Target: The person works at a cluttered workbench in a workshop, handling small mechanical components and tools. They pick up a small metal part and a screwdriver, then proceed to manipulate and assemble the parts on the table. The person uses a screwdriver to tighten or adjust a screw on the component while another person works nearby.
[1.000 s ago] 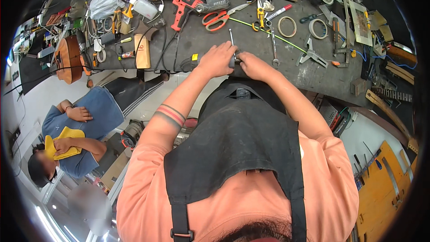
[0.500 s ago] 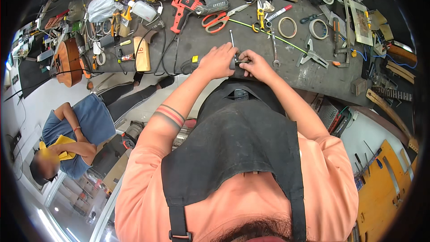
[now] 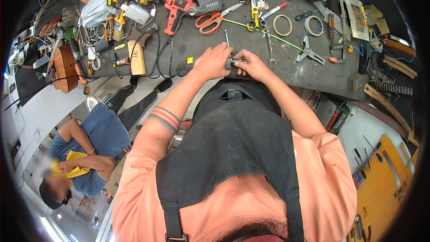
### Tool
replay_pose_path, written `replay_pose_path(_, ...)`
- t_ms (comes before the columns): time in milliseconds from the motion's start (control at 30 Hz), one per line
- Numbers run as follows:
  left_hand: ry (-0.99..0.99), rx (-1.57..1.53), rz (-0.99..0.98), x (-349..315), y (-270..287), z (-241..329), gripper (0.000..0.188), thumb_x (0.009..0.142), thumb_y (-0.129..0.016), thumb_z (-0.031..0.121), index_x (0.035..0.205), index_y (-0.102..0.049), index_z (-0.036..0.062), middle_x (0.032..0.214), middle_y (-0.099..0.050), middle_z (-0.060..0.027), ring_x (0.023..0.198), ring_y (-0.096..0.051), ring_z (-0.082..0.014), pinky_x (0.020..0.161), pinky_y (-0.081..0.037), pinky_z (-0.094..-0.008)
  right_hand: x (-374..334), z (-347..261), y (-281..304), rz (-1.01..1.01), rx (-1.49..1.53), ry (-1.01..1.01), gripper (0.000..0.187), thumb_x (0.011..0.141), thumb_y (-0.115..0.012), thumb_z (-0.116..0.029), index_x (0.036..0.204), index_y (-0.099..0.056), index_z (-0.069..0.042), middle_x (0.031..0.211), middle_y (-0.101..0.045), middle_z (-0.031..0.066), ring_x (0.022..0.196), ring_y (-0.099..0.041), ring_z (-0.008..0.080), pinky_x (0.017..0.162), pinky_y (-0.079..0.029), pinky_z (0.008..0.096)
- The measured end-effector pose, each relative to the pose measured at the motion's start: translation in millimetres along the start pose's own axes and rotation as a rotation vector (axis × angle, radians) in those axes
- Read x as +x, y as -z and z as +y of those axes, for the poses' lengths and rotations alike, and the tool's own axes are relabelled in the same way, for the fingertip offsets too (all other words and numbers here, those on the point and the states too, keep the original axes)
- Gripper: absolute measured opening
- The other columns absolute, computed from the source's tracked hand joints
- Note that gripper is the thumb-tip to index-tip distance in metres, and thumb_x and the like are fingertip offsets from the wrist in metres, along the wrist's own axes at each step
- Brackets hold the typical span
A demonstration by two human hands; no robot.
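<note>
My left hand [image 3: 213, 62] is closed over a dark, rounded power tool with a yellow label [image 3: 184, 66] at the bench's front edge. Most of that tool is hidden under the palm. Close against it, my right hand [image 3: 249, 65] pinches with thumb and forefinger at the tool's right end; what lies between those fingertips is too small to make out. A slim metal wrench [image 3: 227, 38] points away from my left fingertips on the bench top, its near end hidden by the hand. Farther right lies a combination wrench [image 3: 270, 50].
Beyond my hands are red-handled scissors [image 3: 208, 23], a red power tool [image 3: 178, 9], tape rings [image 3: 282, 25] and a caliper [image 3: 309, 54]. To the left are a wooden block [image 3: 136, 58], loose cables and a guitar body [image 3: 64, 68]. A person [image 3: 85, 148] with folded arms is at left.
The view has shifted slightly, so the bench things sit a little farther left. My hands keep nearly the same pose at the tool. The person at left has moved a little.
</note>
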State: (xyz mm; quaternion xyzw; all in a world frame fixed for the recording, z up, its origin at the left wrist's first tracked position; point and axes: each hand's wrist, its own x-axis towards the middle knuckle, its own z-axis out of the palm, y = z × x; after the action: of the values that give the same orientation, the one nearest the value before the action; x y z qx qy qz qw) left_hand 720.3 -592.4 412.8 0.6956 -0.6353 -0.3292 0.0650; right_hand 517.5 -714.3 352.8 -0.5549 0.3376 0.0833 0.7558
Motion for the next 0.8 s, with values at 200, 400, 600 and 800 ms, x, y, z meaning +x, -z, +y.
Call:
replay_pose_path(200,0.011,-0.01,-0.016,0.6,0.4,-0.5,0.077,0.077,-0.09,0.031,0.144,-0.058,0.0105,0.134,-0.059,-0.0138,0.132,-0.064,-0.0368,0.108,-0.054,-0.0505,-1.0,12.6,-3.9,0.022,0.029,0.074,0.016,0.11,-0.071,-0.008,0.123,-0.065,-0.002,0.1,-0.072,0.0039,0.084,-0.07,0.0113,0.073,-0.059,0.0307)
replay_pose_path(400,0.012,-0.005,-0.023,0.3,0.4,-0.3,0.077,0.077,-0.089,0.03,0.145,-0.058,0.0111,0.137,-0.059,-0.014,0.135,-0.063,-0.0364,0.109,-0.053,-0.0508,-4.8,7.8,-7.7,0.049,0.037,0.049,0.021,0.11,-0.072,-0.013,0.126,-0.066,-0.001,0.099,-0.073,0.004,0.082,-0.07,0.0118,0.071,-0.058,0.0309)
replay_pose_path(600,0.007,-0.007,-0.029,-0.1,0.9,0.5,0.075,0.078,-0.089,0.03,0.144,-0.058,0.0121,0.137,-0.059,-0.0137,0.134,-0.063,-0.036,0.108,-0.053,-0.0512,-1.3,-17.1,-1.9,0.006,-0.189,-0.14,0.026,0.111,-0.071,-0.026,0.115,-0.073,0.0,0.093,-0.077,0.0048,0.064,-0.066,0.0128,0.062,-0.055,0.032)
replay_pose_path(800,-0.015,0.015,0.028,1.5,-1.1,1.4,0.066,0.078,-0.088,0.029,0.136,-0.061,0.0126,0.129,-0.061,-0.0118,0.131,-0.063,-0.033,0.104,-0.055,-0.0513,3.6,-6.3,5.4,-0.027,-0.206,-0.019,0.024,0.11,-0.072,-0.023,0.119,-0.074,-0.001,0.093,-0.078,0.0042,0.062,-0.064,0.0129,0.06,-0.052,0.0344)
